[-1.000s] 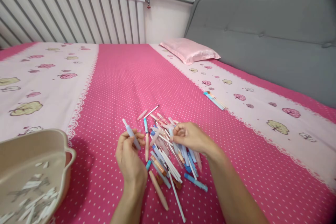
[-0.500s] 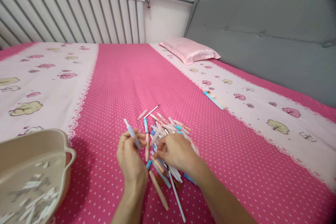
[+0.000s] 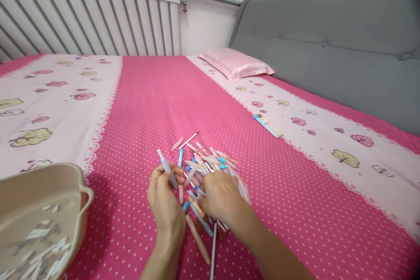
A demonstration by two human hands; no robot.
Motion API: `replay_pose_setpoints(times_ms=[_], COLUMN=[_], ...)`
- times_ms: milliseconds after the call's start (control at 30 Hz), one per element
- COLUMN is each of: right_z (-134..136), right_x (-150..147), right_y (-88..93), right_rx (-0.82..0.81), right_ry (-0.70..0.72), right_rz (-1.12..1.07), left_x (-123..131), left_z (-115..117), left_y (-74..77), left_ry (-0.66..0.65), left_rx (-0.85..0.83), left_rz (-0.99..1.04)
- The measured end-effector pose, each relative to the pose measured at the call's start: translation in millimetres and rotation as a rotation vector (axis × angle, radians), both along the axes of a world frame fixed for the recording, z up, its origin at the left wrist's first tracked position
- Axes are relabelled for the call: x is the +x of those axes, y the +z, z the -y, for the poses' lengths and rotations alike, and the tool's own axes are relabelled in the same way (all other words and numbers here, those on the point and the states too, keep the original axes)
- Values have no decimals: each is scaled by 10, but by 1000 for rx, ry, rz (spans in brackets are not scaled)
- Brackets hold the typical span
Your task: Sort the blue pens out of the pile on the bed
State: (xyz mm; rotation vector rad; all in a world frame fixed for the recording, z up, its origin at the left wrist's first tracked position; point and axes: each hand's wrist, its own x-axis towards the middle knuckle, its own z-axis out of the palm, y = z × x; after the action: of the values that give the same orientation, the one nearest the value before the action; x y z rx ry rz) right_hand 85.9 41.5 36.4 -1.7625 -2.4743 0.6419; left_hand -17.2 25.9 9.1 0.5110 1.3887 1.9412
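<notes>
My left hand (image 3: pixel 166 197) is closed around a pale lavender pen barrel (image 3: pixel 169 169), held tilted with a narrower white end pointing up. To its right lies a loose pile of pen parts (image 3: pixel 200 162): pink, lavender, white and brown barrels, thin refills and blue caps. My right hand (image 3: pixel 220 194) reaches down into that pile with curled fingers. Its fingertips are partly hidden, so what they grip cannot be made out. A peach-coloured barrel (image 3: pixel 197 239) and a long white stick (image 3: pixel 214 251) lie below the hands.
At the lower left stands a beige basin (image 3: pixel 77 210) with small white and grey pieces inside. Several blue and peach pens (image 3: pixel 267 126) lie together farther right on the pink dotted bedspread (image 3: pixel 154 96). A pink pillow (image 3: pixel 234 63) rests by the grey headboard (image 3: pixel 328 43).
My right hand has sunk a little deeper into the pile, its fingers more curled. The long white stick has swung leftward at its lower end. My left hand still holds the lavender barrel.
</notes>
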Motion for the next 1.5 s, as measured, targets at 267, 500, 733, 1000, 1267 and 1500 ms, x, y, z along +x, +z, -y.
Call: replay_pose_setpoints(times_ms=[267, 500, 733, 1000, 1267, 1500], right_z=[-313, -335, -302, -299, -304, -288], right_x=[550, 609, 595, 596, 588, 571], right_y=[225, 271, 328, 290, 287, 267], right_rx=[-338, -193, -163, -194, -187, -266], right_ry=[-189, -338, -326, -276, -288, -210], right_rz=[-1045, -1346, -1378, -1371, -1361, -1296], left_x=[279, 459, 417, 411, 410, 382], left_z=[137, 201, 182, 180, 196, 203], left_y=[59, 78, 77, 95, 102, 89], left_ry=[-324, -664, -696, -711, -706, -687], left_rx=[-110, -86, -110, -115, -124, -165], left_rz=[-38, -173, -227, -195, -177, -200])
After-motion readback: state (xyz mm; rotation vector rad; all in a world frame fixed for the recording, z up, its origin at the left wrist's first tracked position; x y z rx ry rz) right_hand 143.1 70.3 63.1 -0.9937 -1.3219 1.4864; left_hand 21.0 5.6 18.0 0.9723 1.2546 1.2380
